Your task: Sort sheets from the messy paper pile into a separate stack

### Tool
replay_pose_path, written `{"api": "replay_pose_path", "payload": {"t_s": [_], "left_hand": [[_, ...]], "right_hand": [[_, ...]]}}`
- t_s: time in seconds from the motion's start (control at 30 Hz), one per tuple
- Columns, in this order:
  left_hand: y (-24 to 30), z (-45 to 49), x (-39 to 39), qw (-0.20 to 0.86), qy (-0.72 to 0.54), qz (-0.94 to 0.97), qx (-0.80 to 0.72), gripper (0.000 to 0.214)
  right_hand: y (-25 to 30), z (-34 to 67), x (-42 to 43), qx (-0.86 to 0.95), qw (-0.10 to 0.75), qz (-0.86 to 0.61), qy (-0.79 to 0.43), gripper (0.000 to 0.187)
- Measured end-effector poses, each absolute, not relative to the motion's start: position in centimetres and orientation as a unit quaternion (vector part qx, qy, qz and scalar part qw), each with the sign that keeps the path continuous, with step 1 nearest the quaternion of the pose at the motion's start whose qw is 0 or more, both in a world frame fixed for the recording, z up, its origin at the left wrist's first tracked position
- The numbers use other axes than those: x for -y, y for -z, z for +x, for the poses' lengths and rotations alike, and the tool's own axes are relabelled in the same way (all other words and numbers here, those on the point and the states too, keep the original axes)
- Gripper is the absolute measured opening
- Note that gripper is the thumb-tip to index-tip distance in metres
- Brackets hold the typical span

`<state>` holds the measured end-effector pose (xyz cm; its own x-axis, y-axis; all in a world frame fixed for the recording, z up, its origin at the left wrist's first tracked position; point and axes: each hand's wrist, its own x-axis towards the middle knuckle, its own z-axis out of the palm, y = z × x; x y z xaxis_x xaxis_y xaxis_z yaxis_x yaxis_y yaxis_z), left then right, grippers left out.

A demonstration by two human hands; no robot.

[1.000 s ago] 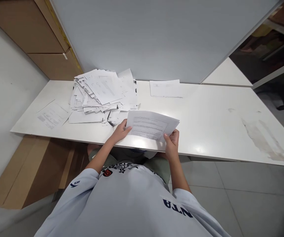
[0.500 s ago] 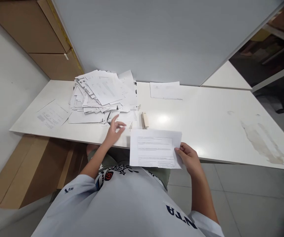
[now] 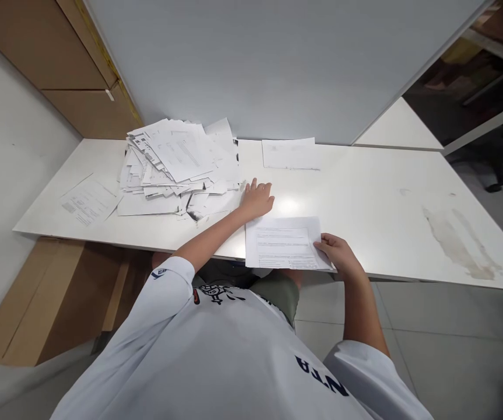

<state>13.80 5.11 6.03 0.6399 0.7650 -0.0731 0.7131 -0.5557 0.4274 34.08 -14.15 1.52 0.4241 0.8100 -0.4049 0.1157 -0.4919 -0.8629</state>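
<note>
Printed sheet [image 3: 284,244] is found lying flat at the front edge of the white table top [image 3: 387,233], at lower centre of the frame, between the two hands and nearer the right one. Its right corner is held by the right hand [image 3: 339,255], with the fingers partly closed over the paper. The left hand [image 3: 257,199] is spread open, palm down on the table, just beside the right edge of the paper pile [image 3: 177,169]. Nothing is gripped by it, and the printed sheet is not touched by it.

Against the earlier frames, the printed sheet is no longer raised off the table in the hands but is set down. The left hand has been shifted rightward from the front of the pile.

Count: two hands, one pile, three separate sheets. The pile is untidy, its overlapping sheets too many to count. Besides the held one, a loose sheet [image 3: 289,153] lies at upper centre against the grey board [image 3: 255,70], and another loose sheet [image 3: 88,202] lies left of the pile.
</note>
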Motion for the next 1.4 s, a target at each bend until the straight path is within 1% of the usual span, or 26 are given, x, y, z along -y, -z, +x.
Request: {"api": "replay_pose_path", "payload": {"t_s": [0.13,0.27,0.37,0.57,0.7,0.8,0.93,1.0,1.1,1.17,1.2,1.27,1.33,1.4], "left_hand": [[-5.1,15.0,-5.4,0.167,-0.009,0.892,-0.420,0.049],[-4.6,14.8,-5.3,0.142,-0.027,0.899,-0.413,0.046],[-4.2,14.7,-5.1,0.135,-0.043,0.902,-0.409,0.044],[-3.3,14.7,-4.7,0.118,-0.080,0.906,-0.399,0.044],[-3.3,14.6,-5.0,0.139,-0.098,0.904,-0.392,0.043],[-3.8,14.4,-5.7,0.176,-0.091,0.898,-0.394,0.037],[-4.7,14.1,-6.7,0.237,-0.073,0.885,-0.393,0.030],[-5.0,14.0,-7.0,0.242,-0.084,0.880,-0.401,0.027],[-5.0,13.9,-6.6,0.232,-0.094,0.877,-0.411,0.025],[-4.7,13.7,-5.7,0.209,-0.087,0.884,-0.410,0.026],[-4.5,13.5,-5.0,0.195,-0.084,0.889,-0.405,0.028],[-4.1,13.0,-3.6,0.178,-0.083,0.900,-0.389,0.032],[-3.8,12.4,-2.5,0.184,-0.085,0.904,-0.377,0.034],[-3.7,11.9,-1.7,0.194,-0.085,0.900,-0.382,0.033]], "right_hand": [[-1.6,34.0,14.3,0.337,0.372,-0.773,-0.387,0.025],[-1.6,33.8,14.4,0.357,0.372,-0.761,-0.394,0.023],[-1.5,33.8,14.3,0.344,0.384,-0.759,-0.399,0.023],[-1.3,34.2,14.5,0.331,0.377,-0.765,-0.404,0.023],[-1.6,33.8,14.2,0.322,0.370,-0.774,-0.399,0.026],[-2.2,33.5,13.9,0.326,0.363,-0.770,-0.411,0.027],[-3.9,35.0,14.9,0.341,0.356,-0.753,-0.436,0.022],[-5.1,37.0,15.9,0.334,0.375,-0.751,-0.428,0.020],[-6.8,40.9,16.0,0.298,0.460,-0.754,-0.362,0.022],[-7.7,43.2,13.6,0.284,0.516,-0.748,-0.306,0.023],[-8.0,44.1,11.6,0.287,0.528,-0.745,-0.288,0.022],[-8.4,45.2,6.0,0.307,0.526,-0.745,-0.272,0.018],[-8.5,45.6,-0.5,0.321,0.517,-0.747,-0.268,0.013],[-8.3,45.5,-6.5,0.323,0.508,-0.754,-0.265,0.011]]}}
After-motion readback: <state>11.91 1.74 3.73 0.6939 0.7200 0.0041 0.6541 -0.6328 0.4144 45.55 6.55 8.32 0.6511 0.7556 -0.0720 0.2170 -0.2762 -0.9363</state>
